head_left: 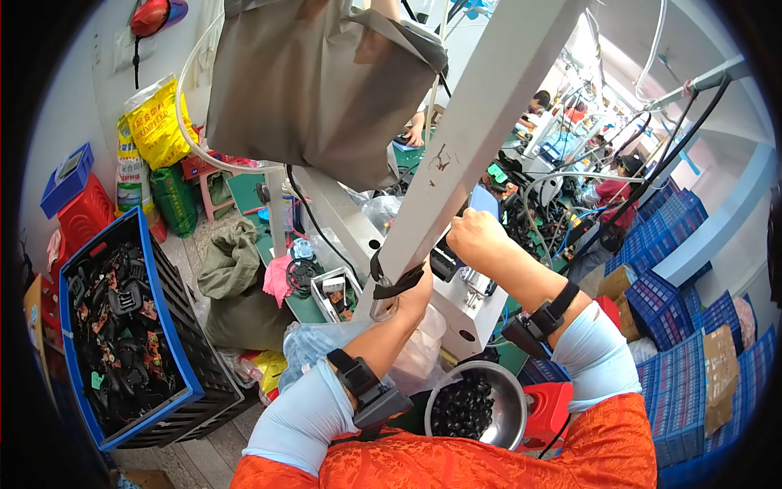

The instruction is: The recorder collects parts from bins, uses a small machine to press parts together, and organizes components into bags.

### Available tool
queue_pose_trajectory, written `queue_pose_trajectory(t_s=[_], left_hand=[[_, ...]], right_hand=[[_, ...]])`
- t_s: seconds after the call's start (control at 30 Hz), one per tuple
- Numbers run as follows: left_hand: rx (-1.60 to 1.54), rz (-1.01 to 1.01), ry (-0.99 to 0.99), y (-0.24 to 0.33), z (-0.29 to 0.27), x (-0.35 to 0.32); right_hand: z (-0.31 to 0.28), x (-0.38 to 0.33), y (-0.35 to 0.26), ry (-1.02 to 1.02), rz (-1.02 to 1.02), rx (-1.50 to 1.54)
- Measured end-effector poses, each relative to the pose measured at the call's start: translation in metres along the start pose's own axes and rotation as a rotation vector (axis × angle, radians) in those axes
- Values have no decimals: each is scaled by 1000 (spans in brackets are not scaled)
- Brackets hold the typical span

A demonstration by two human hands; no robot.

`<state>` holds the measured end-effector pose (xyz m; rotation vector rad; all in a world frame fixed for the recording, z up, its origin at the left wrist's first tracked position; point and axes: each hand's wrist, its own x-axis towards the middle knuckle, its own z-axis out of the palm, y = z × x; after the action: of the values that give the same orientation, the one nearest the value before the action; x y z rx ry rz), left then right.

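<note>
Overhead, we reach both arms up to a small white press (468, 306) on the green surface (305, 308). Our right hand (476, 236) is curled shut around the black handle (444, 262), placed to pull it. Our left hand (411, 297) sits under a slanted white post (472, 130), so we cannot tell how its fingers stand. A metal bowl (515, 399) of small black parts (463, 407) lies just below, within easy reach. A blue crate (122, 326) of black pieces stands on the floor to our left.
</note>
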<state>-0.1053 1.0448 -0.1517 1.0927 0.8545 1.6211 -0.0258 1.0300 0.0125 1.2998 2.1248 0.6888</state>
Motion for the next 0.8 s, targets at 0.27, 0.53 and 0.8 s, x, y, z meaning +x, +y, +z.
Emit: queue_pose_trajectory(t_s=[0.27,0.53,0.8], left_hand=[[-72,-266,-67,43,2,-1],[17,-213,-64,57,0,4],[-111,-411,-203,69,-2,7]], right_hand=[[32,-76,18,473,140,81],[44,-163,-14,784,283,269],[66,-257,-67,783,535,596]])
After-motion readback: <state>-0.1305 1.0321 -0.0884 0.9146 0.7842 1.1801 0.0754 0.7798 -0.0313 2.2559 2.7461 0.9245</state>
